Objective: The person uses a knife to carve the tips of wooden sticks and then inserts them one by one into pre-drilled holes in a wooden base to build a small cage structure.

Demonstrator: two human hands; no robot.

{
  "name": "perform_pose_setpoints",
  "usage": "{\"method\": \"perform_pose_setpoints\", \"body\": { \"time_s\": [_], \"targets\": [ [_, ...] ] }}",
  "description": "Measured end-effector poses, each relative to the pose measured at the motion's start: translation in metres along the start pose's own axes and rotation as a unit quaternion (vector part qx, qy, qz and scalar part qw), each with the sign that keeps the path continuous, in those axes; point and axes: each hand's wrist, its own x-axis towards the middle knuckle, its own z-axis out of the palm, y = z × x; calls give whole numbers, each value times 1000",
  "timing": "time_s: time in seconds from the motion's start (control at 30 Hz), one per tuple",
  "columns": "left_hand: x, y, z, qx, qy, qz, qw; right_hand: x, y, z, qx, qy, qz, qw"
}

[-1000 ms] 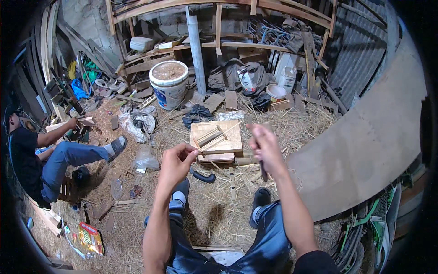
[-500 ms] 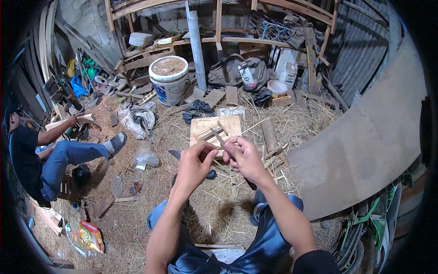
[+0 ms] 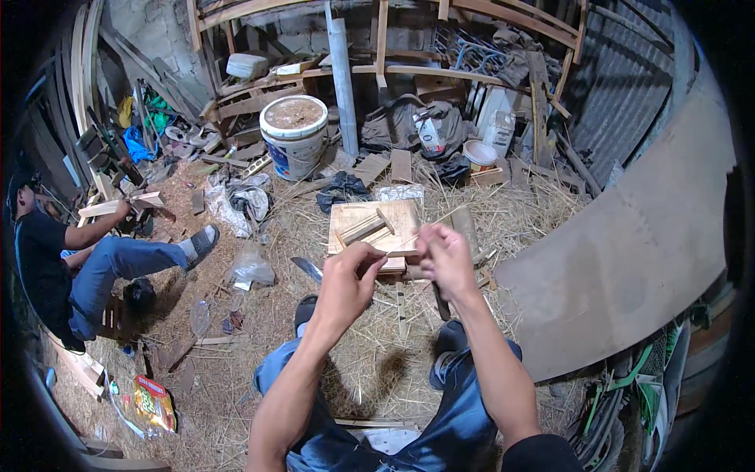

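Over a low wooden block [image 3: 397, 214], my left hand [image 3: 348, 283] is closed, thumb and fingertips pinching a thin bamboo strip [image 3: 403, 245] that slants up to the right. My right hand [image 3: 447, 261], slightly blurred, is closed round a knife [image 3: 441, 302]; its dark handle sticks out below the palm, while the blade is hard to make out. The strip passes by the right fingers. On the block's top lies a small wooden frame [image 3: 368, 229] with thin slats.
Straw and shavings cover the ground. A broad blade [image 3: 307, 269] lies left of the block. A curved brown sheet [image 3: 621, 275] stands at the right. Farther back is a white bucket [image 3: 292, 134]. Another person [image 3: 102, 252] sits at the left, holding wood.
My right hand, with the knife, has moved right, away from my left hand, and the blade no longer shows by the left fingertips. My left hand stays nearly in place.
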Motion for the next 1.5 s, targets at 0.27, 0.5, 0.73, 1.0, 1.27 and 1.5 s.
{"method": "perform_pose_setpoints", "body": {
  "time_s": [0.27, 0.5, 0.73, 1.0, 1.27, 1.5],
  "targets": [
    [-3, -8, -2, 24, 17, 37, 999, -9, -1, 6, -55, -137, 59, 987],
    [-1, -2, 1, 32, 19, 71, 997, -2, -2, 1, -30, -54, 34, 998],
    [-5, 0, -9, 34, 20, 5, 999, 5, -5, -7, 2, -7, -37, 999],
    [-3, -3, -6, -25, -22, -52, 998, -3, 2, 11, -37, -120, -7, 992],
    [-6, 1, -16, -23, -30, -97, 995, 1, -7, 1, 1, -30, -45, 999],
    [-3, 4, -8, -57, -38, -111, 992, 8, 0, 2, -2, -59, -19, 998]
  ]
}}
